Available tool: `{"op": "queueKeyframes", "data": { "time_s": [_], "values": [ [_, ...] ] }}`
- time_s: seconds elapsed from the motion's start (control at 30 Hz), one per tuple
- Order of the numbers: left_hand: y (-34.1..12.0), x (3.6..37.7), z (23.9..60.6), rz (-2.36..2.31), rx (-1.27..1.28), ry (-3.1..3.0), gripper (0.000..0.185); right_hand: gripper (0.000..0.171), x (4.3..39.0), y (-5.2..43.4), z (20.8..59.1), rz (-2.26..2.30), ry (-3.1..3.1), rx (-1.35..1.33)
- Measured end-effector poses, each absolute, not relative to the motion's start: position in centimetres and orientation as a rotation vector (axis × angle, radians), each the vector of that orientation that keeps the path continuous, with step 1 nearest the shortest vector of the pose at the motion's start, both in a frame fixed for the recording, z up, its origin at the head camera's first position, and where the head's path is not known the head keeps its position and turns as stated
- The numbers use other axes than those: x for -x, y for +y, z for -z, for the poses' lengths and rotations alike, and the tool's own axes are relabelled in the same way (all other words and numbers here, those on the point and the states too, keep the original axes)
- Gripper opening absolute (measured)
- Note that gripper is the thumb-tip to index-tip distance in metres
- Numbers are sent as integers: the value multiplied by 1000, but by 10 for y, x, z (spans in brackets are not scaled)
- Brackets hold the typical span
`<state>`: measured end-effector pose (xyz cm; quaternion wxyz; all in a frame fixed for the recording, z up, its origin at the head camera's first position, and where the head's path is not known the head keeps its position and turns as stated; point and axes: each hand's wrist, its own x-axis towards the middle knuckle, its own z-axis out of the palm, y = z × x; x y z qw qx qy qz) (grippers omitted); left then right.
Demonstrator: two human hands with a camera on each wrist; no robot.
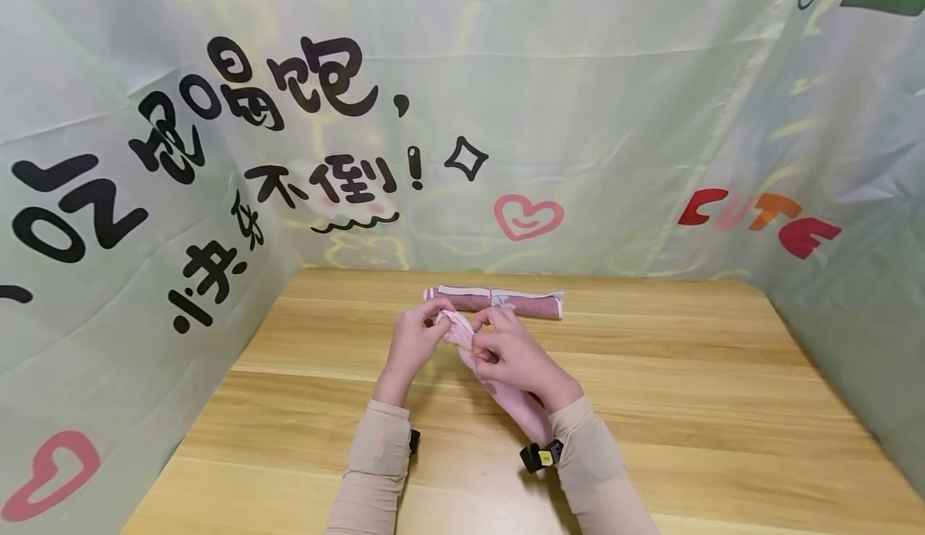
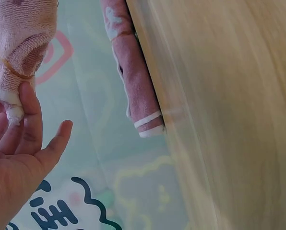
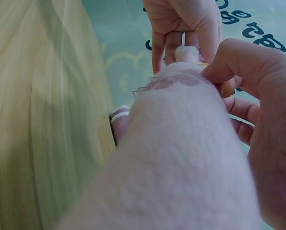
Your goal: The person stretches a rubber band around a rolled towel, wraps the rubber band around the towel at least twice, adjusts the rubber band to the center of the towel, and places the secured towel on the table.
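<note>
Left hand (image 1: 413, 336), right hand (image 1: 508, 352) close together, fingers pinching.

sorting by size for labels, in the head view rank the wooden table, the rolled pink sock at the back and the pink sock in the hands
1. wooden table
2. rolled pink sock
3. pink sock in the hands, partly hidden by them, so its rank against the rolled one is unsure
</note>
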<state>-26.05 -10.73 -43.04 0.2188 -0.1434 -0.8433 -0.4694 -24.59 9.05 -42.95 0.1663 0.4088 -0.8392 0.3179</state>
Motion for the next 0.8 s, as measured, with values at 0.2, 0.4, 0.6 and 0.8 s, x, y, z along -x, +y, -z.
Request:
{"op": "queueKeyframes", "data": {
  "time_s": [0.2,0.4,0.6,0.8],
  "values": [
    [-107,261,431,1269,384,-2366,14,12,244,93,427,-835,-2453,-1088],
    [-107,258,427,1313,341,-2411,15,10,245,93,428,-788,-2451,-1019],
    [-107,257,424,1304,318,-2411,15,18,243,89,427,-730,-2455,-1007],
    [-103,256,424,1245,307,-2395,14,18,240,84,428,-670,-2623,-894]
  ]
}}
